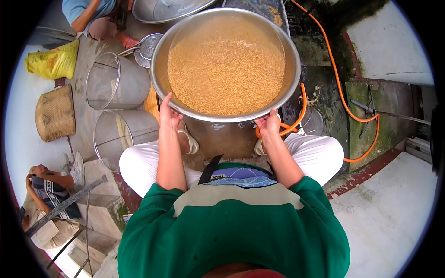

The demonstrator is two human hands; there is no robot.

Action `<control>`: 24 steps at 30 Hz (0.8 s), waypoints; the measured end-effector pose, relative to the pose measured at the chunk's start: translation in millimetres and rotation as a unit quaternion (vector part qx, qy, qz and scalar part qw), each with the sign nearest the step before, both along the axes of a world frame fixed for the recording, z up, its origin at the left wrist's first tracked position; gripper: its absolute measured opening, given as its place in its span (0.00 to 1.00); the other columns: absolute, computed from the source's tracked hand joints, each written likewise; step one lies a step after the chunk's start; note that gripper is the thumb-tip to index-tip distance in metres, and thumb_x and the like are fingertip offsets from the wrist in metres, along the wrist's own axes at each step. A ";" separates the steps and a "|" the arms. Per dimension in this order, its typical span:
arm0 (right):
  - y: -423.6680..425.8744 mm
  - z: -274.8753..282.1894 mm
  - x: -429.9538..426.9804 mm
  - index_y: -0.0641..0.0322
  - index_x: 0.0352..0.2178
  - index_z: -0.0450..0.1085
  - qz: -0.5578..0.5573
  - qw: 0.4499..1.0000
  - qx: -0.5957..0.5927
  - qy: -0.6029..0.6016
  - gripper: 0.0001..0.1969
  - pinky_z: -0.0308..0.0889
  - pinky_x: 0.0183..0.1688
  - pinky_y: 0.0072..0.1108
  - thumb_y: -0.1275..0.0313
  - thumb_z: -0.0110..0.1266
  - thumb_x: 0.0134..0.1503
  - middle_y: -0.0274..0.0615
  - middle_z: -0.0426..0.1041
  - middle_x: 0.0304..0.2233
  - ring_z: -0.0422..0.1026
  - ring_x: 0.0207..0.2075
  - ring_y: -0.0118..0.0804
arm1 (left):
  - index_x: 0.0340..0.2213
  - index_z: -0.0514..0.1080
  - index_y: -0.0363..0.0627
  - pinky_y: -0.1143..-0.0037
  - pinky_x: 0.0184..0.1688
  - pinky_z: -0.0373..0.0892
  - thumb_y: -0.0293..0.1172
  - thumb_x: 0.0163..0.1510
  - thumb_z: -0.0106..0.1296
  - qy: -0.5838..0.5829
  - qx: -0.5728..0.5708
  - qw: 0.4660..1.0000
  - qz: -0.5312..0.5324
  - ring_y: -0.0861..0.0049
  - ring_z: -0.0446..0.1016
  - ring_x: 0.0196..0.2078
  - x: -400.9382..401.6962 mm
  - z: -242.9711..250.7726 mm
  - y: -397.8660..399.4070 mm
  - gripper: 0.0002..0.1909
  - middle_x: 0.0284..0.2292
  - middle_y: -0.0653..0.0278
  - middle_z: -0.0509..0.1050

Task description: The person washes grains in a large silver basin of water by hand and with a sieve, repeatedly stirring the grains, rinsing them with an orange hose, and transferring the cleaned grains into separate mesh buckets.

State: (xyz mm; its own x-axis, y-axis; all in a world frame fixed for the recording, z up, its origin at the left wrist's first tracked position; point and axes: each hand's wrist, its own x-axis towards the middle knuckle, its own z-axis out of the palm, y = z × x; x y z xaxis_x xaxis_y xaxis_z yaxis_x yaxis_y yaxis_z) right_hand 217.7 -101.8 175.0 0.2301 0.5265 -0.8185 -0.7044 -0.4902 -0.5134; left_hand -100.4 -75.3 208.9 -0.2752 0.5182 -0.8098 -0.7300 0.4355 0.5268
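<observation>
A wide metal basin (225, 119) lies before me, with golden-brown grain (227, 78) under cloudy water in it. My left hand (170, 113) grips the near left of its rim, thumb on top and fingers beneath. At the near right, my right hand (268, 122) holds the same rim in much the same way. The fingers under the rim are partly hidden. A round wire-mesh strainer (149, 45) with a handle is just left of the basin, by a co-worker's hand.
Two mesh baskets (134, 81) (142, 127) lie tipped at the left, near a yellow sack (55, 59) and a woven basket (55, 113). Another metal basin (168, 17) is beyond. An orange hose (333, 62) curves along the right. A co-worker (83, 17) is upper left; a seated person (52, 198) is lower left.
</observation>
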 end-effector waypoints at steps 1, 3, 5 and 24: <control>-0.7 -3.8 -3.9 0.58 0.33 0.62 -0.031 0.999 -0.009 0.011 0.17 0.68 0.26 0.24 0.58 0.30 0.60 0.35 0.68 0.24 0.70 0.26 0.31 | 0.42 0.63 0.40 0.65 0.44 0.64 0.44 0.42 0.55 0.000 0.000 1.000 0.000 0.66 0.66 0.42 -1.2 -4.8 -1.3 0.28 0.39 0.58 0.68; -8.9 -18.4 -5.3 0.58 0.33 0.62 -0.018 0.999 -0.030 0.006 0.17 0.68 0.25 0.24 0.58 0.30 0.60 0.35 0.68 0.24 0.70 0.26 0.30 | 0.44 0.61 0.39 0.65 0.42 0.66 0.43 0.43 0.54 -0.002 -0.004 1.000 0.001 0.65 0.66 0.42 -5.8 -17.6 -4.8 0.29 0.40 0.55 0.67; -12.8 -24.8 -11.1 0.58 0.33 0.63 -0.017 0.998 -0.054 0.008 0.17 0.67 0.26 0.22 0.56 0.33 0.58 0.34 0.68 0.24 0.69 0.26 0.30 | 0.44 0.60 0.38 0.63 0.42 0.67 0.42 0.44 0.53 -0.013 -0.014 1.000 -0.010 0.63 0.68 0.41 -13.6 -34.0 -8.1 0.28 0.40 0.54 0.67; -52.5 -107.8 -7.0 0.64 0.30 0.63 0.130 0.978 -0.164 -0.021 0.08 0.66 0.29 0.25 0.76 0.47 0.45 0.41 0.65 0.26 0.64 0.25 0.34 | 0.42 0.62 0.41 0.60 0.42 0.65 0.38 0.45 0.51 -0.029 -0.123 0.992 -0.001 0.60 0.68 0.40 -16.9 -114.3 -28.8 0.22 0.38 0.55 0.68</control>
